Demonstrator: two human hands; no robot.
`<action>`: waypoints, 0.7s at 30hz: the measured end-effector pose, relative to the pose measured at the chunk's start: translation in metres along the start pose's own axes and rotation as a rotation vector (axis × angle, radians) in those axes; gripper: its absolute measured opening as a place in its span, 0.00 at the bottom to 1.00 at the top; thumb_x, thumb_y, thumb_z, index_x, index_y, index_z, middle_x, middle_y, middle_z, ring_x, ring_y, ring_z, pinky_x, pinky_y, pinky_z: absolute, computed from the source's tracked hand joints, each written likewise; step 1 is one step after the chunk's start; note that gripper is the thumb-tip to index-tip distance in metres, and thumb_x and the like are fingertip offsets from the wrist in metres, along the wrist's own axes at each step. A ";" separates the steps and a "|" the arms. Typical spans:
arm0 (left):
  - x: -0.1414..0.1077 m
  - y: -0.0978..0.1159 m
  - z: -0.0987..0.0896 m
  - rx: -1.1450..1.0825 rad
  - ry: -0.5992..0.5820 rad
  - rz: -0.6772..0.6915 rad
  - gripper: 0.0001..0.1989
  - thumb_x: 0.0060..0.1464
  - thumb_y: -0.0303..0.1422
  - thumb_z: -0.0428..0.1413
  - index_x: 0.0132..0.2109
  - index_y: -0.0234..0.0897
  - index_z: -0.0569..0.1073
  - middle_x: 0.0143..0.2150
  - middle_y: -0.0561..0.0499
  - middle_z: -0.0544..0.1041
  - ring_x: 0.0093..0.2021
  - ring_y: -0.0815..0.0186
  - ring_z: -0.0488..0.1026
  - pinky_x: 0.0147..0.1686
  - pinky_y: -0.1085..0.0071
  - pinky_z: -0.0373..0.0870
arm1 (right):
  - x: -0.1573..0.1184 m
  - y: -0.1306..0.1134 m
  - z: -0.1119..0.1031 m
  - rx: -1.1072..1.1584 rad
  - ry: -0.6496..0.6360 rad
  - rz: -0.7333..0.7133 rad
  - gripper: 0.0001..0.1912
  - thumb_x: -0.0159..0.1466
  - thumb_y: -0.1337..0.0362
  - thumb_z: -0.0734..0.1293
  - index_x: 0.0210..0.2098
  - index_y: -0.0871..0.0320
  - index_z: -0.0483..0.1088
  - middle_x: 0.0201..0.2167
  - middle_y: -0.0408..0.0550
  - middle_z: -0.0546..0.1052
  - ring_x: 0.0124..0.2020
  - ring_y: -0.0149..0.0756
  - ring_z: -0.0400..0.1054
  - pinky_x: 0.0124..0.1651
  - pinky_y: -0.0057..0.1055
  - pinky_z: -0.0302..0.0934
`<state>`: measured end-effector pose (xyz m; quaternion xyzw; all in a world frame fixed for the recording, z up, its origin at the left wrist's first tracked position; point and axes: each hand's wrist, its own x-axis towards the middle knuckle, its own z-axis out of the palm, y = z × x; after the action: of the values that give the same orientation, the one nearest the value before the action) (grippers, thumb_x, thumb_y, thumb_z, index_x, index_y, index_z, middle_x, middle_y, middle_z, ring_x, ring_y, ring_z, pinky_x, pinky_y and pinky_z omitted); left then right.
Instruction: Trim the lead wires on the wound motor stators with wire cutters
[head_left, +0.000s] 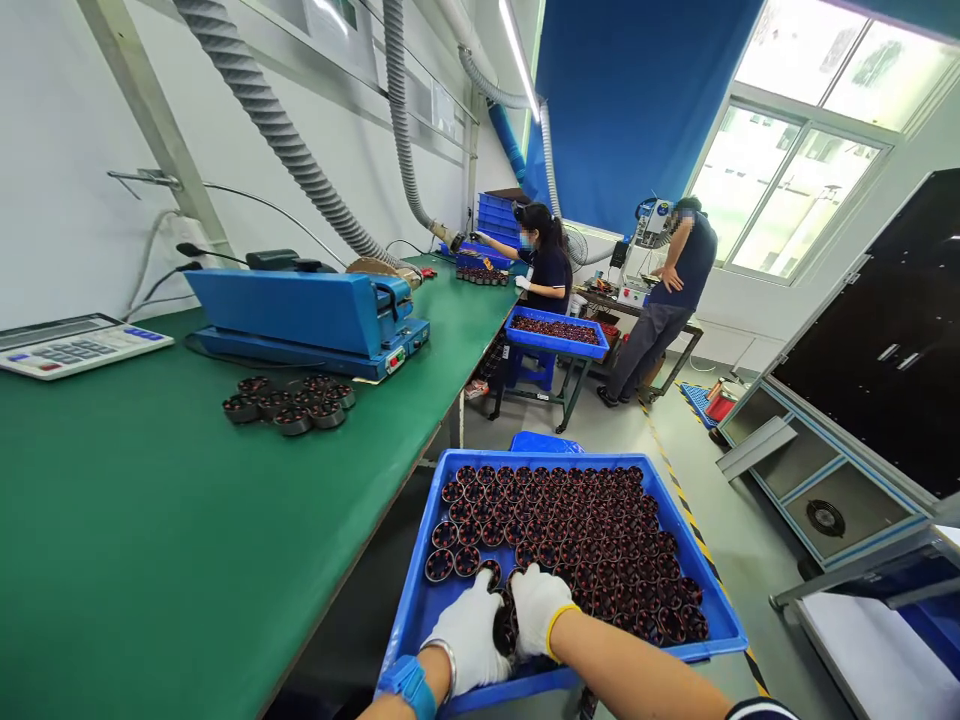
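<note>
Left hand point(469, 638), right hand point(538, 608) at rings point(570, 530), tray's point(429, 608) near side.
Fingers curled, a few rings between; whether gripped, cannot tell. Bare strip along tray's left wall; table point(187, 540) edge just beyond.

A white and grey desktop calculator point(75, 348) and a blue metal machine point(300, 312) sit on the long green-topped counter point(367, 450). A ribbed grey hose point(274, 125) slants down behind them. Farther off, one person point(551, 265) sits at the counter; another point(682, 270) stands bent forward. A dark blue curtain point(615, 100) hangs beside a pale-framed window point(795, 190); a large black-panelled cabinet point(885, 310) stands at right.
</note>
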<state>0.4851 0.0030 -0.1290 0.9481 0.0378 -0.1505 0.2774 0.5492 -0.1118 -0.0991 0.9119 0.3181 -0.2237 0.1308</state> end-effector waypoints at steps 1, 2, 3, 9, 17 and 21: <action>0.000 0.000 -0.001 0.009 0.002 -0.002 0.33 0.31 0.48 0.63 0.47 0.37 0.76 0.64 0.35 0.63 0.51 0.47 0.75 0.55 0.60 0.70 | 0.000 0.001 0.000 0.005 0.002 0.001 0.40 0.44 0.63 0.76 0.55 0.64 0.66 0.48 0.67 0.71 0.44 0.58 0.74 0.40 0.52 0.72; 0.001 0.000 -0.001 0.016 0.003 -0.004 0.32 0.31 0.47 0.63 0.46 0.36 0.76 0.62 0.35 0.64 0.50 0.47 0.75 0.55 0.61 0.71 | -0.001 0.003 -0.001 0.010 0.005 0.001 0.39 0.45 0.62 0.76 0.55 0.63 0.66 0.48 0.66 0.71 0.44 0.58 0.74 0.40 0.52 0.72; 0.001 -0.001 -0.002 0.022 0.003 -0.004 0.31 0.32 0.48 0.62 0.45 0.36 0.76 0.61 0.35 0.65 0.49 0.48 0.76 0.53 0.62 0.72 | -0.001 0.004 -0.001 0.015 0.007 0.000 0.38 0.45 0.61 0.75 0.54 0.63 0.66 0.48 0.65 0.71 0.44 0.57 0.74 0.41 0.52 0.72; 0.003 -0.009 -0.006 0.054 -0.052 0.072 0.33 0.29 0.49 0.64 0.44 0.36 0.76 0.62 0.34 0.63 0.46 0.48 0.76 0.52 0.60 0.72 | 0.002 0.009 0.000 0.042 -0.048 -0.040 0.46 0.38 0.63 0.78 0.56 0.60 0.65 0.51 0.65 0.70 0.45 0.59 0.74 0.41 0.52 0.72; -0.001 -0.008 -0.002 0.114 -0.034 0.098 0.30 0.34 0.49 0.62 0.44 0.35 0.76 0.68 0.34 0.54 0.51 0.46 0.74 0.56 0.60 0.69 | -0.002 0.008 0.006 0.078 0.010 -0.012 0.45 0.38 0.62 0.80 0.54 0.61 0.66 0.50 0.64 0.70 0.45 0.58 0.73 0.41 0.53 0.72; -0.004 -0.002 -0.005 0.111 -0.016 0.082 0.28 0.33 0.48 0.63 0.41 0.35 0.76 0.65 0.34 0.60 0.47 0.46 0.76 0.52 0.59 0.72 | -0.005 0.012 0.004 0.080 0.044 -0.026 0.38 0.41 0.60 0.79 0.51 0.61 0.69 0.47 0.61 0.72 0.43 0.58 0.74 0.40 0.52 0.72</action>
<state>0.4819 0.0078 -0.1247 0.9615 -0.0115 -0.1487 0.2308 0.5516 -0.1249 -0.0986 0.9169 0.3236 -0.2180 0.0842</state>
